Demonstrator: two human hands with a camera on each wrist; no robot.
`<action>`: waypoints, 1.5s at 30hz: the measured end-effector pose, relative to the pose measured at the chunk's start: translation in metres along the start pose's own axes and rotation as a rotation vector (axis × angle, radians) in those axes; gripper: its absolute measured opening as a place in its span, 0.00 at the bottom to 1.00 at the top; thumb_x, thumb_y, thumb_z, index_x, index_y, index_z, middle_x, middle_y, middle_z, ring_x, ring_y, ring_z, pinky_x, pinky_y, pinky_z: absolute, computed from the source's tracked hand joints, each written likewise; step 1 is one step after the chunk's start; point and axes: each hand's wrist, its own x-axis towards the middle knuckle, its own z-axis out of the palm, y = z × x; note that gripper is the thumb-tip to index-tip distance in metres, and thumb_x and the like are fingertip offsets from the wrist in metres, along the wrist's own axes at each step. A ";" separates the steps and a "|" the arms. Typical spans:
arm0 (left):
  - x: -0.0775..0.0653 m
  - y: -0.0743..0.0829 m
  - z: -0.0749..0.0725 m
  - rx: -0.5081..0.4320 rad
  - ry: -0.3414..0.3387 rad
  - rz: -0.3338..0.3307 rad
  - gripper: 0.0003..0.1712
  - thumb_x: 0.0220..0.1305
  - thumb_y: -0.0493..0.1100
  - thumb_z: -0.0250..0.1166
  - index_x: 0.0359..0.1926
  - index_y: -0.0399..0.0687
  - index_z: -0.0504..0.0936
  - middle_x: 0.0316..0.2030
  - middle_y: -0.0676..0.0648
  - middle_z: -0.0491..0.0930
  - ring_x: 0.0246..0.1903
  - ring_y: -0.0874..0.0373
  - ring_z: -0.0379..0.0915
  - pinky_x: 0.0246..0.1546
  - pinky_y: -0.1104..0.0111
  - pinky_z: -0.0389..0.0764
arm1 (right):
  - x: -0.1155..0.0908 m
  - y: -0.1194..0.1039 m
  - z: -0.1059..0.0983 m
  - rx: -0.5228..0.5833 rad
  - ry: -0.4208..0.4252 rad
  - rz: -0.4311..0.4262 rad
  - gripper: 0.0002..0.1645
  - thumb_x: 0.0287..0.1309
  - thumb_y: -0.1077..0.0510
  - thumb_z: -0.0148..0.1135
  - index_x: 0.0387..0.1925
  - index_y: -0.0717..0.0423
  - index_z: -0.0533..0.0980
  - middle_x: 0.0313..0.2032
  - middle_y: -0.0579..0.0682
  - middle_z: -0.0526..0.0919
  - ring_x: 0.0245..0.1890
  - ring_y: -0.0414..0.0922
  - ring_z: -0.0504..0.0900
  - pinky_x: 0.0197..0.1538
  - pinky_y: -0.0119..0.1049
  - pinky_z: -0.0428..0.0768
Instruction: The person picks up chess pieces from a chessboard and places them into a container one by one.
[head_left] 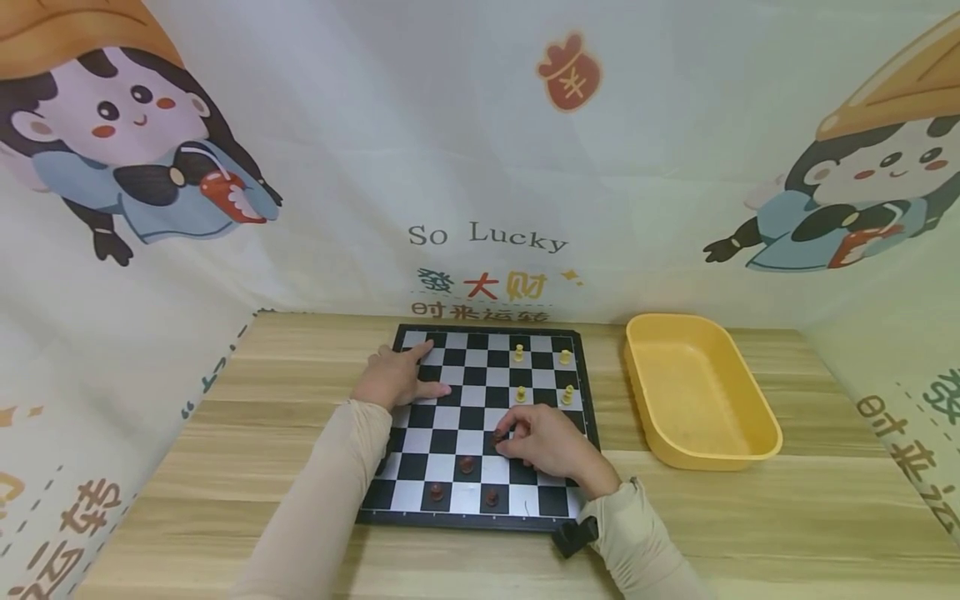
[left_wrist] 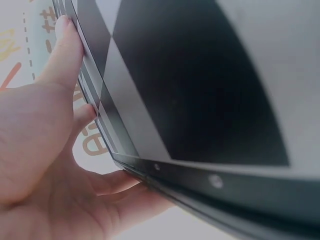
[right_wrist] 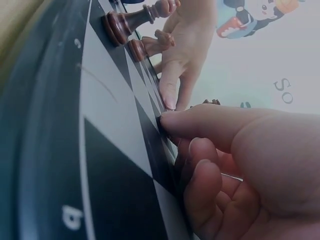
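Pale sleeves (head_left: 300, 517) run off the lower edge. Three brown pieces (head_left: 467, 465) stand on the chessboard (head_left: 444, 442). Near its middle, the right hand (head_left: 547, 437) has its grip pinched on a dark piece (head_left: 498, 436), largely hidden by fingers; whether its base touches is unclear. The left hand (head_left: 390, 379), grip unclenched, lies against the left edge. Farther off stand yellow pieces (head_left: 519, 353). The wall cloth (head_left: 480, 167) reads "So Lucky" and "發大财", a lower line partly cut off.
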 end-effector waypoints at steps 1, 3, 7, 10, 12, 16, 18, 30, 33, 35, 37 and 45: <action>0.000 0.000 0.000 0.002 0.002 0.000 0.57 0.57 0.72 0.68 0.80 0.58 0.57 0.68 0.25 0.67 0.63 0.31 0.68 0.61 0.42 0.75 | 0.000 0.000 0.000 -0.001 0.002 -0.001 0.06 0.58 0.58 0.72 0.37 0.50 0.83 0.17 0.42 0.75 0.16 0.38 0.73 0.22 0.31 0.68; 0.000 0.000 0.001 0.005 0.003 0.000 0.57 0.57 0.72 0.68 0.80 0.59 0.57 0.68 0.24 0.68 0.62 0.32 0.69 0.60 0.42 0.76 | 0.000 0.000 0.000 -0.002 0.004 -0.003 0.06 0.58 0.58 0.72 0.37 0.50 0.83 0.17 0.42 0.75 0.16 0.38 0.73 0.22 0.31 0.69; 0.000 0.001 0.002 0.022 0.016 0.008 0.57 0.57 0.72 0.69 0.80 0.58 0.57 0.66 0.24 0.69 0.59 0.33 0.72 0.59 0.44 0.77 | -0.001 -0.001 0.000 -0.004 0.000 -0.003 0.06 0.59 0.58 0.72 0.38 0.50 0.82 0.18 0.42 0.75 0.16 0.38 0.73 0.22 0.30 0.69; -0.002 0.002 0.001 0.033 0.041 0.028 0.56 0.57 0.71 0.69 0.79 0.56 0.59 0.66 0.24 0.71 0.58 0.34 0.75 0.59 0.45 0.78 | -0.001 -0.002 -0.001 -0.003 -0.007 -0.006 0.06 0.60 0.58 0.71 0.38 0.51 0.82 0.19 0.43 0.75 0.17 0.38 0.73 0.22 0.30 0.69; -0.003 0.002 0.001 0.041 0.057 0.045 0.56 0.57 0.70 0.70 0.79 0.54 0.60 0.65 0.25 0.73 0.59 0.34 0.75 0.59 0.46 0.78 | -0.001 -0.002 -0.003 0.003 -0.010 -0.011 0.06 0.60 0.58 0.71 0.38 0.52 0.82 0.20 0.43 0.76 0.17 0.38 0.73 0.22 0.30 0.69; -0.005 0.002 0.000 0.057 0.074 0.058 0.55 0.55 0.70 0.70 0.78 0.54 0.62 0.65 0.27 0.74 0.58 0.36 0.76 0.57 0.48 0.80 | -0.001 -0.003 -0.007 0.034 0.003 -0.005 0.06 0.61 0.56 0.71 0.38 0.51 0.82 0.19 0.43 0.77 0.18 0.39 0.74 0.23 0.32 0.69; -0.005 0.002 -0.001 0.062 0.075 0.053 0.55 0.55 0.71 0.71 0.78 0.55 0.63 0.65 0.28 0.75 0.54 0.39 0.77 0.52 0.51 0.82 | -0.001 -0.003 -0.009 0.052 0.020 0.004 0.06 0.61 0.56 0.70 0.39 0.51 0.82 0.19 0.43 0.77 0.18 0.39 0.73 0.23 0.32 0.68; -0.004 0.002 -0.004 0.067 0.055 0.019 0.57 0.51 0.74 0.71 0.78 0.61 0.63 0.67 0.31 0.74 0.51 0.41 0.78 0.46 0.49 0.81 | -0.007 -0.012 -0.023 0.034 0.120 -0.037 0.09 0.60 0.56 0.70 0.40 0.55 0.81 0.21 0.44 0.78 0.20 0.38 0.72 0.25 0.30 0.68; -0.003 0.001 -0.005 0.068 0.049 -0.002 0.58 0.50 0.75 0.71 0.78 0.64 0.62 0.69 0.33 0.72 0.62 0.36 0.75 0.60 0.35 0.72 | -0.008 -0.012 -0.028 0.034 0.185 -0.047 0.09 0.60 0.58 0.70 0.40 0.57 0.82 0.22 0.44 0.77 0.21 0.38 0.70 0.25 0.29 0.67; -0.002 0.002 -0.005 0.067 0.047 -0.006 0.58 0.50 0.75 0.71 0.78 0.64 0.62 0.70 0.34 0.71 0.67 0.34 0.70 0.64 0.30 0.64 | -0.009 -0.012 -0.033 0.047 0.203 -0.053 0.09 0.59 0.60 0.70 0.40 0.59 0.82 0.22 0.44 0.76 0.21 0.38 0.70 0.26 0.29 0.67; -0.002 0.002 -0.005 0.068 0.042 -0.012 0.58 0.50 0.75 0.71 0.78 0.64 0.62 0.71 0.34 0.70 0.69 0.33 0.69 0.65 0.29 0.62 | -0.011 -0.012 -0.037 0.062 0.211 -0.059 0.09 0.59 0.61 0.70 0.40 0.61 0.81 0.21 0.44 0.75 0.21 0.38 0.69 0.26 0.28 0.67; -0.001 0.002 -0.004 0.080 0.024 -0.024 0.58 0.50 0.76 0.70 0.79 0.64 0.61 0.71 0.33 0.69 0.68 0.35 0.70 0.63 0.31 0.66 | -0.021 -0.019 -0.054 0.041 0.235 -0.014 0.11 0.61 0.59 0.70 0.43 0.60 0.81 0.22 0.45 0.75 0.23 0.41 0.69 0.26 0.29 0.65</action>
